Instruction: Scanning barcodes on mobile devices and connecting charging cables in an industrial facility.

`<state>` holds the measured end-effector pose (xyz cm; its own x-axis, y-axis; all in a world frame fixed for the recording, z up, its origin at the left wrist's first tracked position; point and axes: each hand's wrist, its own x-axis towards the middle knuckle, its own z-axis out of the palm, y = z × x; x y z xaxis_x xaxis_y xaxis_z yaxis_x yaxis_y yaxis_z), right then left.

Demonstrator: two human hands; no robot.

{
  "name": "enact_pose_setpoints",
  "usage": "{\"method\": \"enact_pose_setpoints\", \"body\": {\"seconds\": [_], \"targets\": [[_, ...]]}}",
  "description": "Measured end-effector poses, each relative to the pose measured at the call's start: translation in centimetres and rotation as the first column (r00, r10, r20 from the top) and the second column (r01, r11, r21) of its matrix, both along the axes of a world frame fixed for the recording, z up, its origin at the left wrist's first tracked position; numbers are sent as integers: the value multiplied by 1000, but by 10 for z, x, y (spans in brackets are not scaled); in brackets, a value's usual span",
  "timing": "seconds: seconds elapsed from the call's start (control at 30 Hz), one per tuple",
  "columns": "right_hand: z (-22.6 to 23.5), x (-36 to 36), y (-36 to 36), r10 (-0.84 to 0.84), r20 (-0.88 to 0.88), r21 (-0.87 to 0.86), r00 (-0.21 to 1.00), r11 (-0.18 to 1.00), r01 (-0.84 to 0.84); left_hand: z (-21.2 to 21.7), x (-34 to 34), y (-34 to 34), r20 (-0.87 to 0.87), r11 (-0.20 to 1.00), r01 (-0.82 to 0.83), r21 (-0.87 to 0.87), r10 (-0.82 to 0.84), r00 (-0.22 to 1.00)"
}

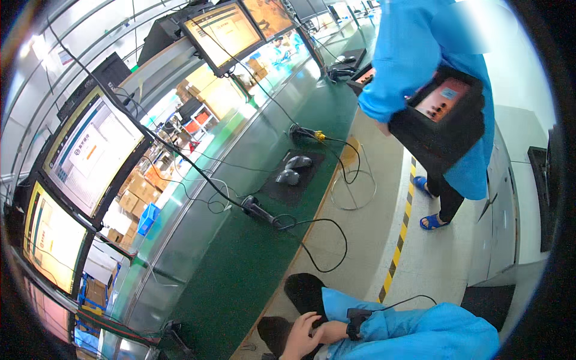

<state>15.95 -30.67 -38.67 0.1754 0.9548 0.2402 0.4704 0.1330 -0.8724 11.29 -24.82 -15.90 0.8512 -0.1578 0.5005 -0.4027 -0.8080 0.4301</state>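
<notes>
Black cloth on the knee point(300, 294) sits at the bottom edge, just off the green bench point(252, 264), and the left hand point(300, 337) lies on it with fingers loosely spread, gripping nothing. The right hand point(332, 331) touches it, half hidden under a blue sleeve point(414, 330), so I cannot tell its grip. Reaching the nearer scanner point(259, 211) would go best by the handle, minding the cable point(324, 240).

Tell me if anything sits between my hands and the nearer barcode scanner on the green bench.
Nothing visible does. Both hands rest together in the lap, below the bench edge. The nearer scanner lies on bare green bench, with only its black cable trailing over the edge.
</notes>
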Motion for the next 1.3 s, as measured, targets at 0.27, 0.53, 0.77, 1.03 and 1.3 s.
{"method": "enact_pose_setpoints", "body": {"seconds": [0.27,0.53,0.77,1.03,1.3], "targets": [[103,-8,-21,127,139,-230,982,969,-93,-225,-84,55,-828,631,-758,164,506,242],[157,-45,7,284,143,336,948,887,-317,-226,-88,39,-837,635,-750,185,502,218],[216,-17,-3,723,50,78,689,685,-724,-216,-95,32,-830,622,-756,204,519,202],[227,-18,-11,710,201,161,675,656,-738,-209,-97,20,-821,644,-735,214,527,222],[266,-16,-36,611,152,255,777,735,-628,-208,-109,9,-821,693,-701,171,493,287]]}}
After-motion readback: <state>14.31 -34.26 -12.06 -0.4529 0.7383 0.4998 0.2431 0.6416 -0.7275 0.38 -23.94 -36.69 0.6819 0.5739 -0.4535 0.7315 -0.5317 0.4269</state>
